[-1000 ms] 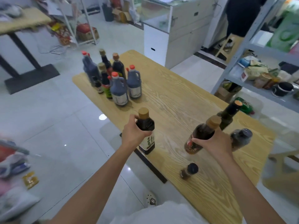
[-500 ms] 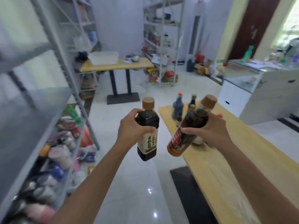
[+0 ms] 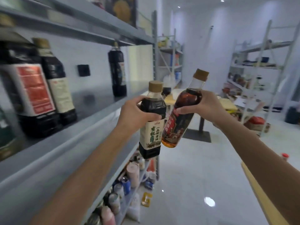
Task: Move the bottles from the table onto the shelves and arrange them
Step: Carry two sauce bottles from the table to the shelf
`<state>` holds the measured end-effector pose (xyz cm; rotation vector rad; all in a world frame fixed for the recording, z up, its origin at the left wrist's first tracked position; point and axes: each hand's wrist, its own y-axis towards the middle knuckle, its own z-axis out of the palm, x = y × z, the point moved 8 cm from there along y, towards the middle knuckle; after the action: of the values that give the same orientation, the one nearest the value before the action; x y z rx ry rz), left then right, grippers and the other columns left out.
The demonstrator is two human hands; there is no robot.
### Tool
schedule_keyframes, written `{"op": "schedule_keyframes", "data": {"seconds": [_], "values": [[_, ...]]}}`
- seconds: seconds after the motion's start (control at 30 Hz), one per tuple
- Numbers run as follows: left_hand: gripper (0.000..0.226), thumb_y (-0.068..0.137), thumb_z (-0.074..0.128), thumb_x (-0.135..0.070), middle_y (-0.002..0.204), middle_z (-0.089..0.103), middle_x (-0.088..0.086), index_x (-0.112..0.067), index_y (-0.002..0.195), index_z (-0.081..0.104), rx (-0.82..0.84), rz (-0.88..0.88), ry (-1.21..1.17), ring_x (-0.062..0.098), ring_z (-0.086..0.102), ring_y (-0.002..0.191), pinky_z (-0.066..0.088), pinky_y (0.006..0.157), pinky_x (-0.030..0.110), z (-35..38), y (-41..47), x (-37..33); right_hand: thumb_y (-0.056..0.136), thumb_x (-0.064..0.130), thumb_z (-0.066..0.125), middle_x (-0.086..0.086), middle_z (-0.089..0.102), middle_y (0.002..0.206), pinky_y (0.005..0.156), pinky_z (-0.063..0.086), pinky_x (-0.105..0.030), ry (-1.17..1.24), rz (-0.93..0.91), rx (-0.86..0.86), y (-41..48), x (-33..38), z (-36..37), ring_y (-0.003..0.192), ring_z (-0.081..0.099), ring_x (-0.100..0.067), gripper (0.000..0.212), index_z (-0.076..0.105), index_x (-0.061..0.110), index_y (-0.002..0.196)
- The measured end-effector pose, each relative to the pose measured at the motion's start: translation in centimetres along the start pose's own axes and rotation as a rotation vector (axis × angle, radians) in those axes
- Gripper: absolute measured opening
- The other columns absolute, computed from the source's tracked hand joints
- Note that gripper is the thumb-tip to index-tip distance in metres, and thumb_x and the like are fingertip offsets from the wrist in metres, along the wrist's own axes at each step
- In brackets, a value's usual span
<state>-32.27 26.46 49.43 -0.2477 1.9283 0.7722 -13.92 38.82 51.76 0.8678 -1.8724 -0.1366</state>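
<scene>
My left hand [image 3: 136, 113] grips a dark soy sauce bottle [image 3: 152, 127] with a cream label and tan cap, held upright in front of the grey shelf [image 3: 84, 120] on my left. My right hand [image 3: 203, 106] holds a reddish-brown bottle [image 3: 180, 120] with a red label and tan cap, tilted and touching the first bottle. On the shelf stand a large dark bottle with a red label [image 3: 30, 95], a second dark bottle [image 3: 56, 85] beside it, and a third [image 3: 117, 69] farther back.
The shelf below [image 3: 129, 182] is packed with several jars and packets. The wooden table's edge [image 3: 259, 192] shows at the lower right. More metal racks [image 3: 259, 65] stand across the white tiled floor, and a small table [image 3: 224, 103] is behind the bottles.
I have turned from the table to the shelf on my left. Both hands lifted their bottles off the table and carried them up to shelf height.
</scene>
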Motion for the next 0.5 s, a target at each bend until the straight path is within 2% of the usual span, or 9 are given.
{"op": "schedule_keyframes", "data": {"seconds": [0.1, 0.23, 0.4, 0.5], "values": [[0.053, 0.053, 0.089, -0.008, 0.092, 0.074, -0.003, -0.034, 0.093, 0.065, -0.100, 0.013, 0.024, 0.016, 0.070, 0.087, 0.057, 0.084, 0.043, -2.9, 1.7, -0.8, 0.048, 0.033, 0.089, 0.008, 0.072, 0.088, 0.078, 0.053, -0.027, 0.038, -0.069, 0.049, 3.7, 2.1, 2.2, 0.086, 0.067, -0.010, 0.048, 0.069, 0.026, 0.091], [0.051, 0.052, 0.090, -0.010, 0.092, 0.073, -0.003, -0.034, 0.090, 0.065, -0.250, 0.040, 0.094, 0.018, 0.070, 0.088, 0.057, 0.083, 0.044, -5.7, 4.0, -1.8, 0.045, 0.033, 0.089, 0.008, 0.073, 0.086, 0.074, 0.052, -0.023, 0.098, -0.152, 0.121, 8.1, 4.0, 4.7, 0.083, 0.068, -0.008, 0.051, 0.070, 0.024, 0.092], [0.058, 0.054, 0.090, -0.016, 0.097, 0.073, -0.003, -0.023, 0.108, 0.068, -0.426, 0.040, 0.206, 0.016, 0.069, 0.089, 0.057, 0.083, 0.042, -8.0, 6.7, -1.9, 0.052, 0.027, 0.089, 0.010, 0.071, 0.084, 0.069, 0.049, -0.021, 0.162, -0.257, 0.238, 13.2, 5.4, 7.6, 0.083, 0.066, -0.007, 0.040, 0.067, 0.027, 0.085], [0.059, 0.055, 0.090, -0.019, 0.100, 0.073, -0.003, -0.023, 0.110, 0.068, -0.560, 0.035, 0.280, 0.017, 0.068, 0.091, 0.056, 0.085, 0.042, -9.3, 8.1, -1.8, 0.054, 0.025, 0.088, 0.013, 0.070, 0.082, 0.066, 0.046, -0.017, 0.177, -0.354, 0.307, 16.0, 6.4, 9.3, 0.082, 0.064, -0.003, 0.035, 0.067, 0.029, 0.082]]}}
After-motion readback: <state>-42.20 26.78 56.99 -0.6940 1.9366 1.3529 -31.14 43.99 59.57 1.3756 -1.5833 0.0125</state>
